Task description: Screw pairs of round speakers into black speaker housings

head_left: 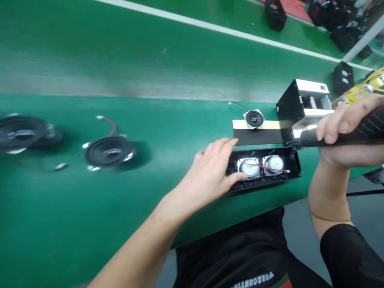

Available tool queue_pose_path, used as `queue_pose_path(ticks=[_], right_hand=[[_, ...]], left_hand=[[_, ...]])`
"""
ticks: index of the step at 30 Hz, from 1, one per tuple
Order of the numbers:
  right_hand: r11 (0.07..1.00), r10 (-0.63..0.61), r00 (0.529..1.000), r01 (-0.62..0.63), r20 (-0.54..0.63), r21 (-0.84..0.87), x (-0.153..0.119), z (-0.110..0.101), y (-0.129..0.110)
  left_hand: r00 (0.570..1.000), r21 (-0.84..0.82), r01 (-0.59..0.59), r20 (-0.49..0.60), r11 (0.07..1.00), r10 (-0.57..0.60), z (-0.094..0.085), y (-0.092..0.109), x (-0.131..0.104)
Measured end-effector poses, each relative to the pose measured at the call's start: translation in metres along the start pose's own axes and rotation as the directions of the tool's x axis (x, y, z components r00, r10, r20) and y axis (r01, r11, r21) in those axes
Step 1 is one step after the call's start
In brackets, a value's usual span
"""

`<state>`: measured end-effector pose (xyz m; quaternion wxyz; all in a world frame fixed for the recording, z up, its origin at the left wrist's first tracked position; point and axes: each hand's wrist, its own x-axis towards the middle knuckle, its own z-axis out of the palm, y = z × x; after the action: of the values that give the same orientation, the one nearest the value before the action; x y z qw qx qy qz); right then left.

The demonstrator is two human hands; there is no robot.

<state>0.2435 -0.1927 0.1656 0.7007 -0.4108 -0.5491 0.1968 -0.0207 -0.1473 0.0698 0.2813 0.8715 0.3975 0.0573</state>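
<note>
My left hand [214,168] spans the near end of a long black speaker housing [291,160], thumb on one side and fingers on the other. Two small speakers [249,168] sit in the housing with their silver backs up, red wires lying across them. My right hand [351,128] is wrapped round a black electric screwdriver [318,137], held level with its bit pointing left. The bit tip is at the front of a black-and-white screw feeder [288,104]; whether it touches a screw I cannot tell. A loose small speaker [254,119] lies cone up behind the housing.
Two larger loose speakers, one blurred at the far left [22,132] and one nearer [109,152], lie on the green table [162,160] with wires. A black-and-yellow strip [258,137] lies beside the feeder. Black boxes [275,15] stand beyond, at the top right.
</note>
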Motion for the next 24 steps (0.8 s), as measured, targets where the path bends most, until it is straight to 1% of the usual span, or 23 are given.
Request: queue_pose_path(ticks=[1,2,3,4,6,7,8,10,13,15,17,19,21,22,24], right_hand=[[0.998,-0.055,0.993,0.056,-0.108,0.005,0.005,-0.010,-0.003],[0.993,-0.119,0.976,0.121,-0.183,-0.002,0.009,-0.019,-0.004],[0.985,-0.174,0.961,0.174,-0.217,-0.020,0.014,-0.028,-0.003],[0.978,-0.210,0.946,0.205,-0.246,-0.045,0.018,-0.035,0.000],[0.971,-0.237,0.919,0.220,-0.316,-0.090,0.026,-0.045,0.011],[0.972,-0.235,0.905,0.210,-0.355,-0.106,0.028,-0.048,0.018],[0.972,-0.233,0.890,0.203,-0.391,-0.117,0.029,-0.049,0.025],[0.972,-0.230,0.878,0.189,-0.419,-0.139,0.029,-0.049,0.037],[0.970,-0.226,0.892,0.171,-0.392,-0.170,0.024,-0.049,0.047],[0.971,-0.223,0.893,0.167,-0.391,-0.174,0.022,-0.051,0.048],[0.972,-0.217,0.889,0.160,-0.403,-0.170,0.021,-0.053,0.048],[0.977,-0.193,0.887,0.137,-0.419,-0.162,0.021,-0.055,0.048],[0.985,-0.144,0.895,0.087,-0.423,-0.151,0.022,-0.055,0.049],[0.988,-0.118,0.901,0.063,-0.417,-0.143,0.022,-0.055,0.050],[0.990,-0.107,0.907,0.060,-0.406,-0.127,0.020,-0.055,0.054]], left_hand=[[0.997,0.021,-0.061,-0.054,0.998,0.062,-0.002,0.000,0.000],[0.984,0.041,-0.140,-0.106,0.989,0.143,-0.003,0.001,0.000],[0.960,0.061,-0.231,-0.146,0.971,0.237,-0.003,0.005,0.002],[0.927,0.083,-0.325,-0.168,0.942,0.335,-0.001,0.010,0.004],[0.855,0.128,-0.478,-0.155,0.869,0.494,0.006,0.024,0.012],[0.828,0.152,-0.524,-0.138,0.838,0.543,0.011,0.032,0.018],[0.811,0.175,-0.550,-0.121,0.817,0.572,0.017,0.040,0.024],[0.795,0.211,-0.571,-0.100,0.793,0.599,0.029,0.052,0.036],[0.779,0.208,-0.600,-0.064,0.772,0.623,0.039,0.058,0.050],[0.785,0.162,-0.591,-0.109,0.790,0.609,0.039,0.054,0.054],[0.806,0.107,-0.553,-0.181,0.826,0.563,0.038,0.046,0.056],[0.825,0.086,-0.517,-0.215,0.852,0.522,0.036,0.037,0.056],[0.831,0.127,-0.502,-0.205,0.856,0.517,0.035,0.030,0.057],[0.828,0.163,-0.503,-0.189,0.849,0.527,0.034,0.027,0.057],[0.815,0.241,-0.527,-0.130,0.815,0.565,0.033,0.022,0.057]])
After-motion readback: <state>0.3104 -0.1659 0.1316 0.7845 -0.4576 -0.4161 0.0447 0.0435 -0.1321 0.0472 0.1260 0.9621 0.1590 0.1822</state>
